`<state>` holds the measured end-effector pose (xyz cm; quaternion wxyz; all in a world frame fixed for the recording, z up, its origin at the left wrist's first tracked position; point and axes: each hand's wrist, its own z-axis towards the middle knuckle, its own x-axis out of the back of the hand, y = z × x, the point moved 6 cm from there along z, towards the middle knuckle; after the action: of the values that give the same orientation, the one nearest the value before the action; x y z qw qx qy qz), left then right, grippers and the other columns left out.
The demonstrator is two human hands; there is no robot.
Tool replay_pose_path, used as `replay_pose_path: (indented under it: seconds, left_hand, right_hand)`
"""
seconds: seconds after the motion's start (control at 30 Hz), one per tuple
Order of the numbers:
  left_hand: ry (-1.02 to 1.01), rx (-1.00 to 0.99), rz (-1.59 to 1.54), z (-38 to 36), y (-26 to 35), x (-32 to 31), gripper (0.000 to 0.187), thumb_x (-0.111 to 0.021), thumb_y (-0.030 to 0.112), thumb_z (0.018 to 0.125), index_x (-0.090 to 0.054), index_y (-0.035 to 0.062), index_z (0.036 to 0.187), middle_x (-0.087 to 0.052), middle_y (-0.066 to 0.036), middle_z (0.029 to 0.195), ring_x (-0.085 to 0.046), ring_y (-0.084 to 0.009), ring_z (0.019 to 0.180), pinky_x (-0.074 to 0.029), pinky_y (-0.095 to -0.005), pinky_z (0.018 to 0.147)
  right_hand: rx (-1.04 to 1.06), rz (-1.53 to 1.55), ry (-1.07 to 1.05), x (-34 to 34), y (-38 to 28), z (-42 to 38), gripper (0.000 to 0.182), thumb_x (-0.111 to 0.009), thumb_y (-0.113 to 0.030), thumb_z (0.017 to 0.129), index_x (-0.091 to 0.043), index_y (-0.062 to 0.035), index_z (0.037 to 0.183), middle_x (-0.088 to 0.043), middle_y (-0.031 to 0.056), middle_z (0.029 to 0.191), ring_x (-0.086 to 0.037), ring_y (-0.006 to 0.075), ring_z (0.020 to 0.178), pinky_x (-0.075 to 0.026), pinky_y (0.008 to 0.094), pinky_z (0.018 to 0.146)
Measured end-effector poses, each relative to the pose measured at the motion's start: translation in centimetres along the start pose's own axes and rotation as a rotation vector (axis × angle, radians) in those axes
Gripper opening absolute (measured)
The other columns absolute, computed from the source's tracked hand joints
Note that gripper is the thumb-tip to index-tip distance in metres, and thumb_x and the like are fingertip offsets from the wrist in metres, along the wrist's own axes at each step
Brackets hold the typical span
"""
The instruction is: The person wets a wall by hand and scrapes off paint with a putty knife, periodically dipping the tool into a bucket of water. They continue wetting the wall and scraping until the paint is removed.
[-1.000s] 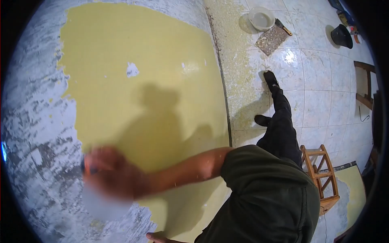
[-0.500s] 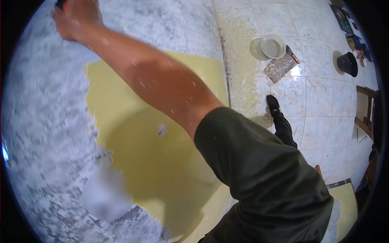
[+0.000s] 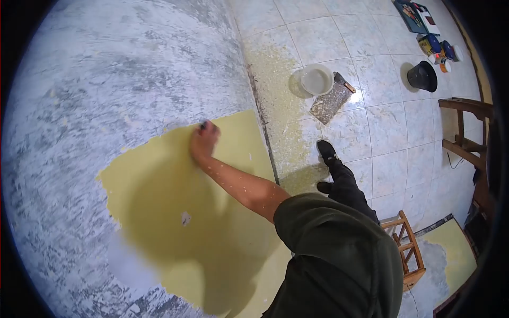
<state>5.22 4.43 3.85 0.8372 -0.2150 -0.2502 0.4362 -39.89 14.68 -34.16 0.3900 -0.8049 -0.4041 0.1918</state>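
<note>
My right hand [image 3: 205, 142] is closed around a small dark scraper [image 3: 203, 126], most of which the fingers hide. It is against the wall at the upper border of a patch of yellow paint [image 3: 233, 185]. Around that patch the wall [image 3: 132, 90] is stripped to rough, mottled grey and white. Pale flakes dot my forearm and the air around it. A small chipped spot [image 3: 185, 218] shows grey inside the yellow area, where my arm's shadow also falls. My left hand is outside the picture.
Yellow flakes [image 3: 273, 79] litter the tiles along the wall's foot. A white bucket [image 3: 317, 79] stands beside a speckled plate [image 3: 330, 105] and a wooden-handled blade [image 3: 345, 84]. Farther off are a black bucket [image 3: 422, 77], a wooden stool [image 3: 408, 249] and a wooden chair [image 3: 461, 127].
My right hand has come down and back from the far upper left to the yellow patch's edge. The whole view has shifted, showing more floor and the stool.
</note>
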Motion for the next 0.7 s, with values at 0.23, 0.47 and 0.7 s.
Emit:
replay_pose_path:
  seconds: [0.23, 0.47, 0.7]
  left_hand:
    - [-0.053, 0.049, 0.045, -2.9, -2.3, 0.9, 0.100, -0.034, 0.082, 0.083, -0.024, 0.0112, 0.153, -0.011, -0.031, 0.156, -0.012, -0.0490, 0.143, -0.018, -0.0677, 0.105]
    - [-0.133, 0.043, 0.179, -7.0, -4.9, 2.8, 0.099, -0.034, 0.081, 0.083, -0.024, 0.0112, 0.153, -0.010, -0.030, 0.156, -0.011, -0.0486, 0.143, -0.017, -0.0677, 0.105]
    - [-0.160, 0.020, 0.172, -10.0, -5.5, 1.5, 0.099, -0.033, 0.081, 0.084, -0.024, 0.0112, 0.153, -0.010, -0.030, 0.156, -0.011, -0.0482, 0.143, -0.017, -0.0678, 0.106]
  right_hand:
    - [1.047, 0.591, -0.520, 3.9, -25.2, -21.4, 0.055, -0.071, -0.011, 0.075, -0.052, -0.0075, 0.126, -0.029, 0.0261, 0.142, -0.035, 0.0480, 0.129, -0.033, 0.0534, 0.106]
    - [0.987, 0.309, -0.502, 3.7, -5.5, -16.2, 0.047, -0.057, -0.018, 0.090, -0.046, -0.0093, 0.135, -0.032, 0.0218, 0.139, -0.034, 0.0394, 0.129, -0.029, 0.0488, 0.107]
    - [-0.070, 0.061, -0.061, 4.9, 21.3, 0.2, 0.049, -0.056, -0.020, 0.095, -0.038, -0.0057, 0.137, -0.032, 0.0226, 0.131, -0.041, 0.0350, 0.117, -0.036, 0.0436, 0.103]
